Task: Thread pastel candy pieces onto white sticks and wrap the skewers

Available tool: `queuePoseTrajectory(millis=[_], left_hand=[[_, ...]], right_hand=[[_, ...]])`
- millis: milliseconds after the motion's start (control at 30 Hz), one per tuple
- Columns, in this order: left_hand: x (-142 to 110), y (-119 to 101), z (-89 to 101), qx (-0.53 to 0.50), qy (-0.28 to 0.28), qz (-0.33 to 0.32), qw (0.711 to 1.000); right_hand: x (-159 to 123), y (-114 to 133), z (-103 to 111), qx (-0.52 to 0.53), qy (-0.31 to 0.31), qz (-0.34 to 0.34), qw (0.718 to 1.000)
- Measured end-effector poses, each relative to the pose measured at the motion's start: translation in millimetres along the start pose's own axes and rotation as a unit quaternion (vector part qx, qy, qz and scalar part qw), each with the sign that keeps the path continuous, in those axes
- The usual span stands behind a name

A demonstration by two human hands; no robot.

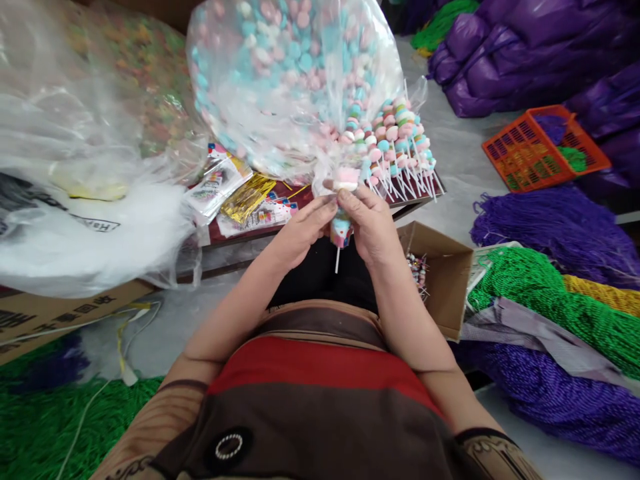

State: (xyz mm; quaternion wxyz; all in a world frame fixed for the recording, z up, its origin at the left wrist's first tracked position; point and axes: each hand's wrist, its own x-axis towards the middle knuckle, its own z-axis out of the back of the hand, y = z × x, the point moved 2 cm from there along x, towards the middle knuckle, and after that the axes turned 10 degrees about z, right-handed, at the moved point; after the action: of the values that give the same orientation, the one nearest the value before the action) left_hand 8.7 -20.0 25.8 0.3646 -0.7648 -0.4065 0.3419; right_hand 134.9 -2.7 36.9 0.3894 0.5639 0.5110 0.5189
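Between my two hands is a marshmallow skewer (pixel 345 177), its white stick pointing down toward my lap. Clear plastic and a small printed label show around its lower part. My left hand (pixel 306 230) has its fingers pressed to the skewer's left side. From the other side, my right hand (pixel 374 223) pinches it with the thumb on top. Just beyond my right hand, many finished-looking marshmallow skewers (pixel 400 143) lie piled at the table's corner. Printed plastic packets (pixel 220 183) and gold twist ties (pixel 247 197) lie to the left of my left hand.
A big clear bag of pink, blue and white marshmallows (pixel 300 87) fills the table's back. Other plastic bags (pixel 90 220) stand at left. A cardboard box (pixel 447 280) sits by my right arm. Bead strands (pixel 560 280) and an orange basket (pixel 520 150) are at right.
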Motion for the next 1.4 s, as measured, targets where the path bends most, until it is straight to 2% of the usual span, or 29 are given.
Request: queuePoseTrajectory(millis=[67, 167, 267, 367, 433, 533, 667, 733, 900, 1167, 1300, 1400], left_hand=[[5.3, -2.5, -2.8, -0.025, -0.022, -0.003, 0.999], [13.5, -6.7, -0.1, -0.086, -0.081, -0.035, 0.992], [17.4, -12.6, 4.4, -0.141, -0.129, -0.068, 0.979], [15.8, -15.2, 2.1, -0.161, -0.138, -0.074, 0.974], [12.9, -16.2, -1.4, -0.163, -0.130, -0.071, 0.975], [8.6, -23.1, -1.6, -0.159, -0.135, -0.064, 0.976], [8.1, -38.8, 7.7, -0.166, -0.176, -0.081, 0.967], [11.1, -41.2, 12.2, -0.175, -0.191, -0.082, 0.962], [21.1, -32.6, 18.1, -0.213, -0.219, -0.093, 0.948], [15.5, -31.8, 3.9, -0.236, -0.232, -0.063, 0.942], [12.0, -29.9, -0.9, -0.242, -0.217, -0.060, 0.944], [13.8, -26.1, 0.1, -0.238, -0.191, -0.067, 0.950]], right_hand=[[-1.6, 2.1, 3.8, -0.044, 0.002, 0.027, 0.999], [-12.4, 5.1, 14.1, -0.090, -0.035, 0.078, 0.992], [-31.1, 5.7, 20.4, -0.136, -0.032, 0.068, 0.988], [-45.1, 7.0, 17.8, -0.201, 0.003, 0.056, 0.978], [-48.1, 9.3, 15.5, -0.230, 0.001, 0.060, 0.971], [-47.2, 11.7, 15.9, -0.238, -0.004, 0.060, 0.969], [-47.5, 7.7, 19.1, -0.231, 0.056, 0.050, 0.970], [-48.9, 6.0, 21.1, -0.276, 0.062, 0.077, 0.956], [-52.9, 12.8, 25.7, -0.419, -0.024, 0.192, 0.887], [-43.8, 5.5, 17.2, -0.428, 0.003, 0.219, 0.877], [-40.4, 1.3, 16.6, -0.427, 0.021, 0.187, 0.884], [-41.5, 1.1, 15.2, -0.424, 0.007, 0.171, 0.889]])
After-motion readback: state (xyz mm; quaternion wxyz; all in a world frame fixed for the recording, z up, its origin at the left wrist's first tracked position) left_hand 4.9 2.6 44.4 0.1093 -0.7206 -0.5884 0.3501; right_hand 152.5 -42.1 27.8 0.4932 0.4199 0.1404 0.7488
